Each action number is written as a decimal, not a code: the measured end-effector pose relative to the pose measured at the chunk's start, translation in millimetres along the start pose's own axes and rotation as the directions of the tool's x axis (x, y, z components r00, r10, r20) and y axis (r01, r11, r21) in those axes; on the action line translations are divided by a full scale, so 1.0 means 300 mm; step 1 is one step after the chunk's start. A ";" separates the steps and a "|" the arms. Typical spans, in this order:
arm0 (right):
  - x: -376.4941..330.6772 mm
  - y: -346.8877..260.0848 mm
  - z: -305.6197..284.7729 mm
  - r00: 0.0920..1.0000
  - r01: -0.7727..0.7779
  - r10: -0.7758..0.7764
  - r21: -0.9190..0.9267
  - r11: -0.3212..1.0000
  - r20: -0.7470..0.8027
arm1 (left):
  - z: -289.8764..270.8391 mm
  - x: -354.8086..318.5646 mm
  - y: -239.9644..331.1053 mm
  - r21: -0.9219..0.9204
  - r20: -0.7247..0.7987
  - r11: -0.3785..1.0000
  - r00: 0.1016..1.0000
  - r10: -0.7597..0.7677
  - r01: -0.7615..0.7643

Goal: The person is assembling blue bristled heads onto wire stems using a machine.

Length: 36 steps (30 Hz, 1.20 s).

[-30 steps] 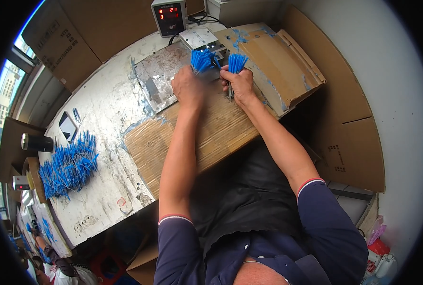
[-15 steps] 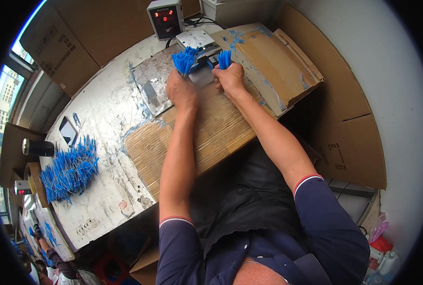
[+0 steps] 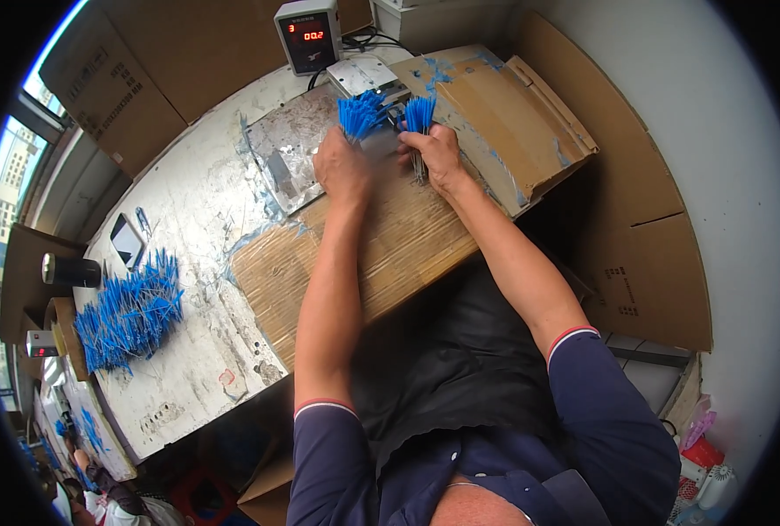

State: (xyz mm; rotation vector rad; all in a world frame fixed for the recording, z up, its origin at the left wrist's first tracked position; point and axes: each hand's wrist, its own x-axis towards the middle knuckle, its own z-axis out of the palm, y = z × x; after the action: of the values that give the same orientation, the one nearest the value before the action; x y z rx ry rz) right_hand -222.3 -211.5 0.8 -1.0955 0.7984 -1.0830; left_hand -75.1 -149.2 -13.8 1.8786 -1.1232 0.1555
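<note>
My left hand (image 3: 344,168) is closed round a thick bundle of blue-tipped wires (image 3: 362,114), their blue ends fanning out above the fist. Just to its right, my right hand (image 3: 442,158) grips a smaller bundle of blue-tipped wires (image 3: 420,112) between thumb and fingers. Thin bare silvery ends hang below that grip. Both bundles are upright, close to a small metal-topped machine (image 3: 363,77) at the back of the bench. The fingertips of my left hand are hidden behind the hand and slightly blurred.
A box with a red digital display (image 3: 309,37) stands behind the machine. A worn cardboard box (image 3: 512,123) is at the right, flat cardboard (image 3: 271,272) along the front edge. At left lie a pile of blue-tipped wires (image 3: 131,311), a phone (image 3: 127,241) and a dark cylinder (image 3: 70,271).
Both hands have shifted a little to the right with their bundles. The right bundle's silvery ends now show below the hand. The red digits on the display have changed.
</note>
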 end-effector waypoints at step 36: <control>0.068 -0.020 0.132 0.952 -0.142 0.088 -0.171 0.975 -0.292 | 0.006 0.012 -0.011 -0.083 -0.161 0.997 0.987 -0.022 0.009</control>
State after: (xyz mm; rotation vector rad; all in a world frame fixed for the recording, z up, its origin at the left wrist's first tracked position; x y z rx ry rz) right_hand -181.8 -219.9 18.1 -1.0494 1.2008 -1.0940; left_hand -71.1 -152.3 -15.0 1.7683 -0.9900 0.2451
